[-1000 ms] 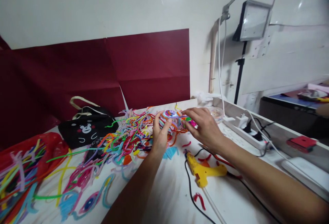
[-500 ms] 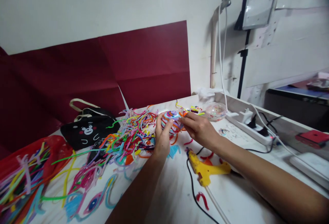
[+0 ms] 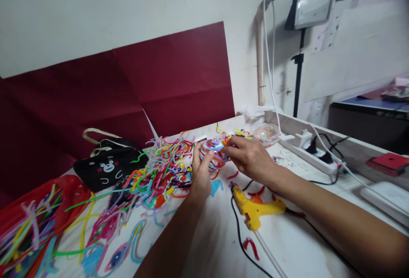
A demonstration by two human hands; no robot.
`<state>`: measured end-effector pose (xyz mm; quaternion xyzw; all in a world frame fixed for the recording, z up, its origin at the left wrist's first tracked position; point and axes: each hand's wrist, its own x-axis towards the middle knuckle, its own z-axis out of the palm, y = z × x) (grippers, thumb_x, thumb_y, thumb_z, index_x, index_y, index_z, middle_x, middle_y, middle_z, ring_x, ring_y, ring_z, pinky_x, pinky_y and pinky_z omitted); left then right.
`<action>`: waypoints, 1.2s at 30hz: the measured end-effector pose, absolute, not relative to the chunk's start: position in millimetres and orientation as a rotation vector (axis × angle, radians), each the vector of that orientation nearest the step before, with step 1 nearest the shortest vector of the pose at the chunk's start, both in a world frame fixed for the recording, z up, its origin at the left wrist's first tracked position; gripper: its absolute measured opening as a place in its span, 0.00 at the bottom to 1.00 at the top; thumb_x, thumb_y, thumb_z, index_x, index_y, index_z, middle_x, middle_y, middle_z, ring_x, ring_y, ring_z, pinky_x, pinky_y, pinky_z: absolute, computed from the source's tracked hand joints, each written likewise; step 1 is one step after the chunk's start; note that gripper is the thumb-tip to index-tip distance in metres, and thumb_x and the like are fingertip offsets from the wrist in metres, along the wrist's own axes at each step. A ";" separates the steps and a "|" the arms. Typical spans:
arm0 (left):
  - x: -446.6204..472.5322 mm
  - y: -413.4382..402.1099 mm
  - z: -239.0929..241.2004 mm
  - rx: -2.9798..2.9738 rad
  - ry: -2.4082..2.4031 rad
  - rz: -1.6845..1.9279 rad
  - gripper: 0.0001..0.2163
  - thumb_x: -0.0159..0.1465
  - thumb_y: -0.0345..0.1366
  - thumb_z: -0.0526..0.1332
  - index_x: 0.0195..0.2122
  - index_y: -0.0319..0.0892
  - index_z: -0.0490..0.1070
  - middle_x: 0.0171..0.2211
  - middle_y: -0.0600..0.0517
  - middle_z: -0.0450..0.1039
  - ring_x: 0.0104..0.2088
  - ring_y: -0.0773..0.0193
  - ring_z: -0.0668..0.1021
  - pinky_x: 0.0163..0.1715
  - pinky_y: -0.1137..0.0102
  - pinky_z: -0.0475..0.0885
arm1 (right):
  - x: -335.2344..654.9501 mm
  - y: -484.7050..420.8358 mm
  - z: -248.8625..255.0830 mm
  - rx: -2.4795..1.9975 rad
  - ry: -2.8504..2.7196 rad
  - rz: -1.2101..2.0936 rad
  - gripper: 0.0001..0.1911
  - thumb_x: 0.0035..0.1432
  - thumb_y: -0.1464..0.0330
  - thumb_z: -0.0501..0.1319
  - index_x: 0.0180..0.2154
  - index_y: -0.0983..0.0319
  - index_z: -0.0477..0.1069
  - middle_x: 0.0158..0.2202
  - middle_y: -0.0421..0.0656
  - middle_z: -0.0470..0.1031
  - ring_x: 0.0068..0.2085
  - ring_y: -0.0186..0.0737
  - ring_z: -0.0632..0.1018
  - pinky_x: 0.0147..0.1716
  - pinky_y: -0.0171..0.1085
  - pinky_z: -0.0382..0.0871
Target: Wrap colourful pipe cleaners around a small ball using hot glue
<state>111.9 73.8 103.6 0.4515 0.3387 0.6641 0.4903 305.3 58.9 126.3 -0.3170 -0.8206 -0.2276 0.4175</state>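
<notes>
Head view: one ball wrapped in coloured strips (image 3: 213,153) sits between two hands above the white table (image 3: 287,244). The left hand (image 3: 200,175) cups it from seven o'clock; the right hand (image 3: 251,159) pinches an orange strip end (image 3: 226,141) at the ball's two o'clock. One yellow glue gun (image 3: 254,208) lies at five o'clock, nearer the right hand.

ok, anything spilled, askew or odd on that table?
Yes: a tangle of colourful pipe cleaners sprawls loose across the white table, with stray red bits beside the yellow glue gun, which lies on its side. Both hands hold a wrapped ball.
</notes>
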 end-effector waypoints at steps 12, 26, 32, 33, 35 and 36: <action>110.7 65.5 110.2 1.131 0.755 1.588 0.27 0.63 0.46 0.79 0.62 0.51 0.77 0.59 0.46 0.88 0.58 0.47 0.89 0.58 0.58 0.86 | 307.6 48.4 140.0 -0.733 -2.024 -0.725 0.20 0.76 0.81 0.59 0.43 0.58 0.87 0.40 0.46 0.86 0.38 0.44 0.80 0.36 0.41 0.68; 110.1 60.0 118.7 1.125 0.745 1.548 0.27 0.61 0.47 0.79 0.60 0.51 0.77 0.57 0.47 0.87 0.57 0.47 0.89 0.57 0.58 0.85 | 307.2 43.1 145.2 -0.655 -1.979 -0.787 0.19 0.79 0.80 0.59 0.43 0.59 0.86 0.38 0.45 0.86 0.36 0.42 0.80 0.35 0.41 0.68; 108.0 61.9 115.3 1.140 0.733 1.538 0.25 0.63 0.47 0.79 0.59 0.51 0.77 0.58 0.47 0.86 0.58 0.47 0.88 0.60 0.57 0.84 | 308.4 43.8 142.2 -0.696 -2.014 -0.764 0.18 0.80 0.79 0.60 0.44 0.57 0.86 0.38 0.45 0.86 0.37 0.43 0.80 0.35 0.41 0.68; 108.0 62.3 114.8 1.144 0.733 1.539 0.25 0.63 0.47 0.79 0.59 0.51 0.78 0.57 0.47 0.86 0.58 0.47 0.88 0.60 0.57 0.84 | 308.6 44.2 141.6 -0.705 -2.023 -0.754 0.18 0.80 0.79 0.60 0.44 0.57 0.86 0.38 0.45 0.86 0.37 0.43 0.80 0.35 0.41 0.68; 108.1 62.9 114.2 1.146 0.732 1.541 0.25 0.64 0.47 0.79 0.59 0.51 0.77 0.56 0.47 0.87 0.57 0.47 0.88 0.60 0.56 0.85 | 308.9 44.9 140.8 -0.713 -2.030 -0.740 0.18 0.80 0.78 0.60 0.44 0.57 0.86 0.38 0.44 0.85 0.36 0.43 0.79 0.35 0.41 0.67; 108.3 63.2 114.1 1.143 0.730 1.542 0.25 0.63 0.47 0.79 0.59 0.51 0.77 0.56 0.47 0.87 0.57 0.47 0.89 0.60 0.56 0.85 | 308.9 45.3 140.6 -0.711 -2.030 -0.741 0.18 0.80 0.78 0.60 0.44 0.57 0.86 0.38 0.44 0.85 0.36 0.42 0.79 0.35 0.41 0.67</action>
